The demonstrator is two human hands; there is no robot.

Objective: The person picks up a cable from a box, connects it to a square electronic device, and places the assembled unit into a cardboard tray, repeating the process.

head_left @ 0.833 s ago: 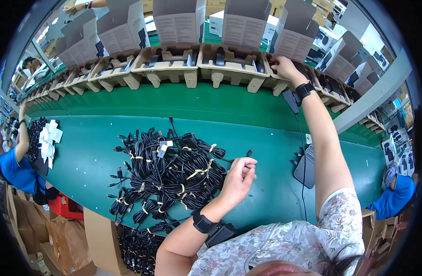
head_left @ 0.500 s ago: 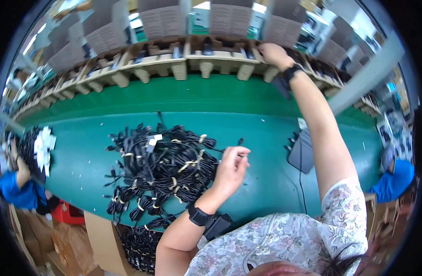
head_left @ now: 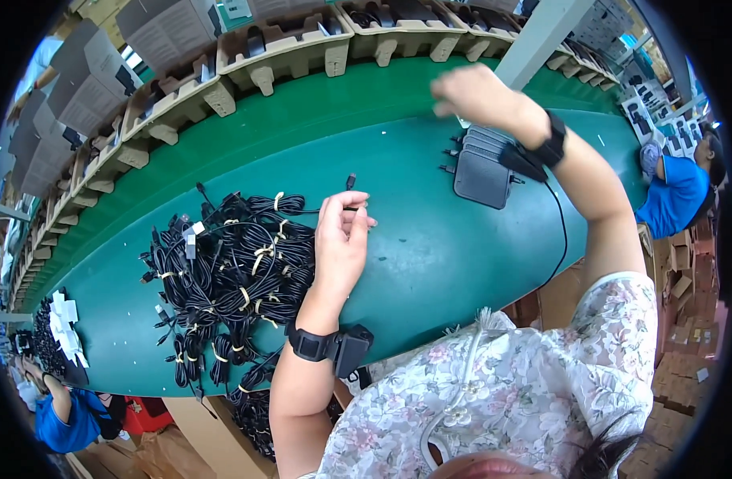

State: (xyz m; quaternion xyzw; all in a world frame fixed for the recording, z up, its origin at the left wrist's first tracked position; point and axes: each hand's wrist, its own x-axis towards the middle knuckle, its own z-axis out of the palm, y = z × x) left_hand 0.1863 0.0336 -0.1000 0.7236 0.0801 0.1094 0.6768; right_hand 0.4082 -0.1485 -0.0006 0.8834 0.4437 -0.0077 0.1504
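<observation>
I have the pile of black cables [head_left: 230, 275] left of centre in the frame, bundled with pale ties and heaped on the green desk [head_left: 414, 287]. One cable runs from its right edge to the left hand [head_left: 342, 239], which sits just beside the pile near the middle; its plug [head_left: 351, 182] shows just above the fingertips. The fingers curl loosely toward the thumb, but I cannot tell whether they pinch that cable. The right hand [head_left: 478, 94] is well apart from the pile, upper right of centre, fingers bent and blurred, so I cannot make out its grip. Right below it in the frame I see dark flat devices [head_left: 482, 177] grouped on the desk. Farther out, a row of brown moulded trays [head_left: 278, 60] curves along the top and left, and blue-clad co-workers [head_left: 679, 195] are at the lower left and right edge.
</observation>
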